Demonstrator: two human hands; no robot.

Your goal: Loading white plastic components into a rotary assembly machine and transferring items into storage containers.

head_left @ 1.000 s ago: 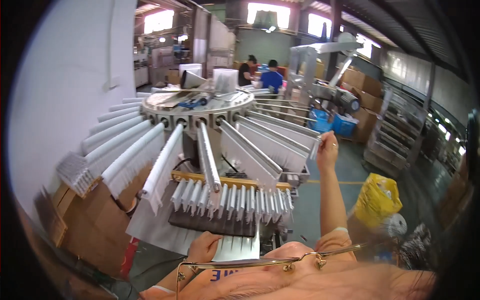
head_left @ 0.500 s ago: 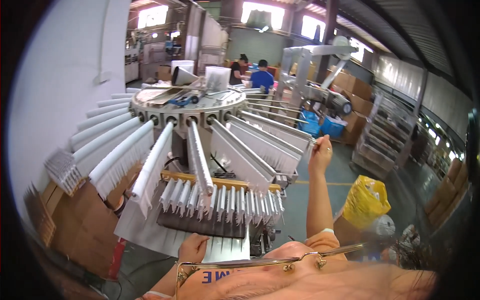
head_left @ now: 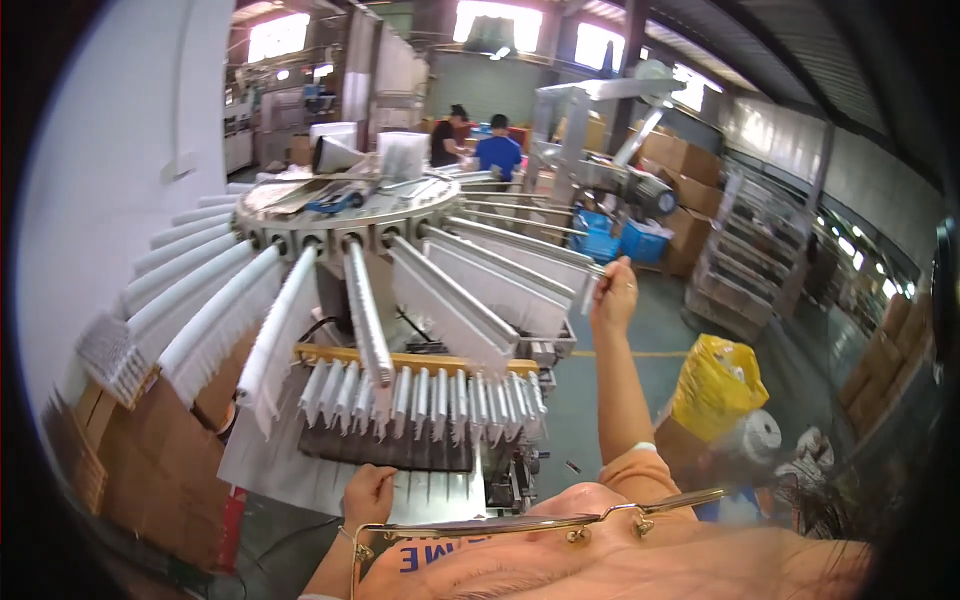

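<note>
A large round metal hub [head_left: 350,222] carries long bars that stick out like spokes. Several of these bars are wrapped in white sheet material with ragged, fringed lower edges, such as one wrapped bar [head_left: 277,325] at front left. My right hand [head_left: 613,300] reaches out at the right, its fingers pinched at the outer end of a spoke bar [head_left: 535,248]. Low at the front, my left hand [head_left: 368,495] is curled closed beside a metal sheet [head_left: 425,490]; what it holds, if anything, is hidden. Just beyond it, a wooden-edged rack [head_left: 420,358] holds a row of short white-wrapped rods [head_left: 400,395].
Cardboard [head_left: 165,470] stands at lower left near a white wall [head_left: 110,130]. A yellow bag [head_left: 718,388], a wheeled rack [head_left: 745,255] and blue crates [head_left: 643,241] are at right. Two people work in the background, one in a blue shirt [head_left: 497,153]. Glasses [head_left: 550,520] cross the lower view.
The view has turned slightly to the right, so the whole scene sits further left. My right hand remains at the bar's end, and my left hand stays closed by the metal sheet.
</note>
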